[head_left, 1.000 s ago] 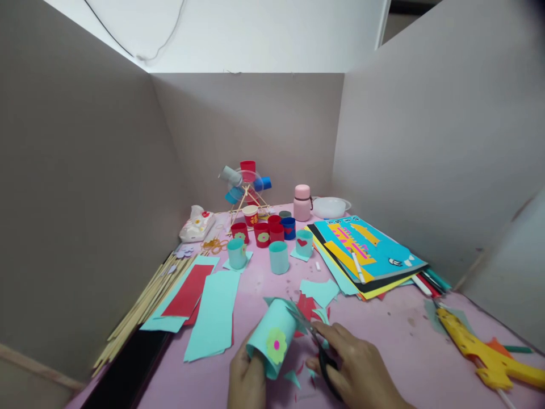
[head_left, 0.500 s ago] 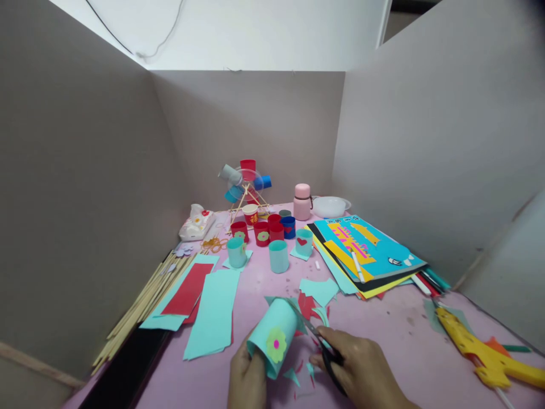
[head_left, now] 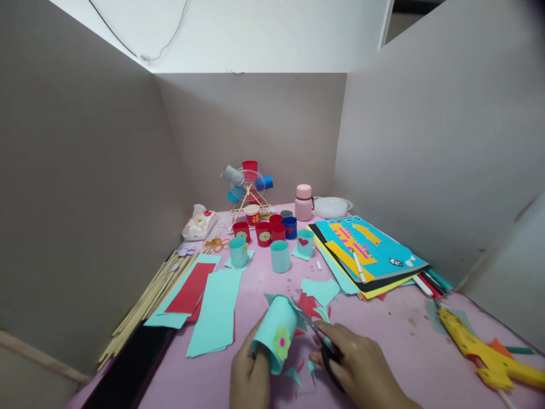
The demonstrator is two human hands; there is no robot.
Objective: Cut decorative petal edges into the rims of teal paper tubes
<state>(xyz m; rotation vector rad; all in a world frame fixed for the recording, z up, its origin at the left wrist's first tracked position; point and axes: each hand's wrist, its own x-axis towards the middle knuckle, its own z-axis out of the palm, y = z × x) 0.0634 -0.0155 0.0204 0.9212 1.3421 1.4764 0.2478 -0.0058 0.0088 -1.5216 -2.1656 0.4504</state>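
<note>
My left hand (head_left: 251, 369) grips a light turquoise paper cup (head_left: 273, 326), tilted with its open end toward me. A yellow-green paper flower (head_left: 281, 342) with a pink centre is on its side. At the cup's far end a flat turquoise paper base (head_left: 269, 297) sticks out past the wall. My right hand (head_left: 353, 358) is closed round the black handles of a pair of scissors (head_left: 327, 358). The scissors' blades lie at the base's right edge; the tips are partly hidden. Turquoise and red paper scraps (head_left: 293, 374) lie under and beside the hands.
Paper strips (head_left: 215, 312) and wooden sticks (head_left: 145, 301) lie left. Several small paper cups (head_left: 280, 257) and a stick-built wheel model (head_left: 249, 187) stand behind. To the right are stacked coloured sheets (head_left: 383, 255) and a yellow glue gun (head_left: 477, 346). Grey partitions (head_left: 255, 119) enclose the table.
The cup in my left hand has turned a little, and its flower now sits slightly further right. The scissors remain at the base's edge. The whole view has shifted slightly.
</note>
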